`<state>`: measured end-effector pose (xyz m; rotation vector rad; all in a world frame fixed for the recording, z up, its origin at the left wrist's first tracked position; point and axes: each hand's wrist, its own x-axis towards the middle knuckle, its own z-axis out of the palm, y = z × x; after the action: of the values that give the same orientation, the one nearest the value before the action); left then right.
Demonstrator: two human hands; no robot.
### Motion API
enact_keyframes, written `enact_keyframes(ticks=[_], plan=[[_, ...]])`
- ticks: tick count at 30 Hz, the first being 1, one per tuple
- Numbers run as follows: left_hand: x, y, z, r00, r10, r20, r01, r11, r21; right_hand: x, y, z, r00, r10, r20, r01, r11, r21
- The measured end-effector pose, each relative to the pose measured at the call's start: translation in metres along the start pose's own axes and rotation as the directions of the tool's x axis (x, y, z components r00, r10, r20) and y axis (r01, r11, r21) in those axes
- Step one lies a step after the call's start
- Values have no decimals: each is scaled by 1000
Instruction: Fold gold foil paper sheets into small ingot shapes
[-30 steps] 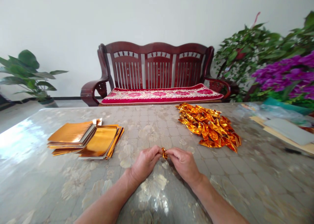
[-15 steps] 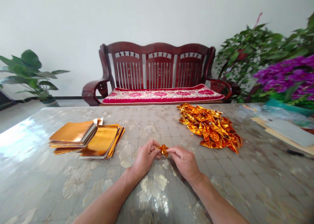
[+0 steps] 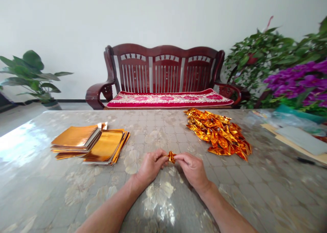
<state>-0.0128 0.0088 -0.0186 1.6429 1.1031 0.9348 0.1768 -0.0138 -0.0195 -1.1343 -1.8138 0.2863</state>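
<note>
A small folded piece of shiny gold-orange foil paper [image 3: 171, 157] is held between my two hands, a little above the table. My left hand [image 3: 152, 162] pinches its left end with thumb and fingers. At its right end, my right hand [image 3: 189, 163] grips it between thumb and forefinger. Farther right lies a heap of folded gold foil pieces [image 3: 217, 132] with pointed ends. To the left sit stacks of flat gold foil sheets [image 3: 104, 146], with grey-white undersides showing at some edges.
The table [image 3: 153, 130] has a glossy patterned cover. At its right are plastic wrapping [image 3: 291, 119], a flat pale sheet [image 3: 301, 139] and a black pen-like item [image 3: 306, 160]. Behind stands a dark red wooden bench [image 3: 165, 69]. Potted plants [image 3: 33, 78] and purple flowers [image 3: 301, 78] flank it.
The fingers of my left hand have lowered and curled closer around the foil piece, which shows a slightly narrower shape. My right hand has barely moved.
</note>
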Motion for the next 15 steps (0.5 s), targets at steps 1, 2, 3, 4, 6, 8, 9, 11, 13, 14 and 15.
enact_keyframes(ticks=[1,2,3,4,6,8,9,11,13,14,15], plan=[[-1,0,0,1000,18,9,-18,1000,7,0,0,0,1000,0,-3,0,1000,6],[-1,1,0,999,39,18,-39,999,23,0,-1,1,1000,2,-4,-1,1000,10],[-2,2,-1,998,65,27,-66,997,45,0,-1,1,1000,3,0,-3,1000,14],[-3,4,-1,995,93,37,-95,993,69,0,-2,1,1000,4,7,-4,1000,17],[-4,7,-2,988,144,53,-149,983,112,-1,-3,2,1000,1,28,-2,1000,23],[-6,9,-2,981,184,59,-190,972,138,-1,-4,2,999,-6,44,4,1000,27],[-7,10,-1,979,197,58,-204,968,146,-2,-5,2,999,-11,44,9,1000,28],[-8,10,1,975,216,43,-220,962,162,-3,-7,3,999,-21,28,20,1000,23],[-9,9,3,974,226,23,-227,959,173,-5,-10,5,999,-36,0,36,999,7],[-9,9,4,973,230,13,-229,957,180,-5,-11,5,999,-45,-15,45,999,-5],[-10,9,5,972,234,5,-231,955,185,-5,-13,6,998,-52,-28,51,999,-19]])
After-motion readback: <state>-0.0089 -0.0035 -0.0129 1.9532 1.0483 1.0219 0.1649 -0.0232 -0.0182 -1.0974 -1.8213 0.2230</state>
